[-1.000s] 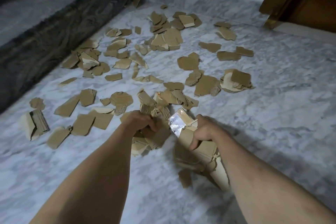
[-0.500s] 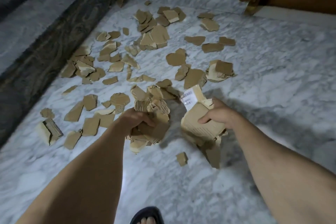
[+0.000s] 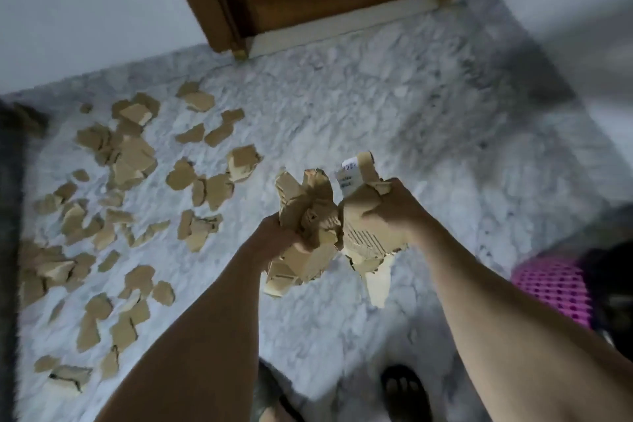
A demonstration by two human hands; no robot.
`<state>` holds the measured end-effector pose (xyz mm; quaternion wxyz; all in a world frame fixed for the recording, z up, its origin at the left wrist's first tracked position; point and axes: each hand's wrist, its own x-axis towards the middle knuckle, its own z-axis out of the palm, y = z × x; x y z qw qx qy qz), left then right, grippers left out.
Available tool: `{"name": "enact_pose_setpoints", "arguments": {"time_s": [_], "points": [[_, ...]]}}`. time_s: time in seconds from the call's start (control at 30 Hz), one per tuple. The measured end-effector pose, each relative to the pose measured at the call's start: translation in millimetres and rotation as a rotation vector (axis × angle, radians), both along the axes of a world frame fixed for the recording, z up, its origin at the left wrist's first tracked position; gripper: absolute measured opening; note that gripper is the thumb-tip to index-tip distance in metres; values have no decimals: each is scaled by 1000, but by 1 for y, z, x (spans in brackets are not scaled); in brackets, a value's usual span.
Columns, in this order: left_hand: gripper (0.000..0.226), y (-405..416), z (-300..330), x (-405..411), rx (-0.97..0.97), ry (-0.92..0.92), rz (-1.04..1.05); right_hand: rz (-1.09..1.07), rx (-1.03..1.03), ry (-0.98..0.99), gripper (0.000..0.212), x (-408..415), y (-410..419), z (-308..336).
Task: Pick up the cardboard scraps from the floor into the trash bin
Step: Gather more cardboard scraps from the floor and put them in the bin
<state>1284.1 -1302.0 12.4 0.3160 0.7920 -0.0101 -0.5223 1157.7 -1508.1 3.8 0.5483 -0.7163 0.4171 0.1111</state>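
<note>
Left hand (image 3: 274, 236), right hand (image 3: 394, 212): grips clamped on ragged cardboard scraps (image 3: 308, 216); pink mesh, possibly bin (image 3: 555, 288).

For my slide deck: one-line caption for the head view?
Left hand and right hand each grip torn brown cardboard scraps above a grey marble floor, pink mesh bin at right.

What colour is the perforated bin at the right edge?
The bin is bright pink-magenta with a pattern of small holes; it shows best in the head view.
</note>
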Motion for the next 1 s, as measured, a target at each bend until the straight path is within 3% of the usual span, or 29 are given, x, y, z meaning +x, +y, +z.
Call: {"name": "enact_pose_setpoints", "arguments": {"time_s": [0.2,0.27,0.33,0.4,0.53,0.63,0.73,0.83,0.93,1.0], "points": [[34,-189,53,-126,-57,54,-321,-302,-104,0,27,-191,-118,68],[49,-250,59,-184,-90,69,-399,-417,-65,-3,29,-263,-150,83],[67,-304,55,-248,-151,121,-450,-600,-46,-14,37,-339,-178,91],[55,-347,45,-310,-183,183,-490,-749,-45,-25,45,-407,-198,91],[56,-406,15,-422,-207,277,-553,-974,-59,-23,36,-509,-225,65],[66,-431,-12,-479,-193,275,-599,-1142,-1,-28,78,-576,-240,-1],[86,-445,-27,-515,-165,231,-641,-1262,56,-66,76,-599,-246,-14],[108,-447,-31,-533,-75,193,-692,-1214,340,-20,61,-592,-242,-1],[93,-438,-37,-535,-10,231,-724,-1148,472,-25,70,-593,-239,-8],[88,-433,-43,-526,-45,158,-662,-1167,469,-15,71,-590,-239,-10]]}}
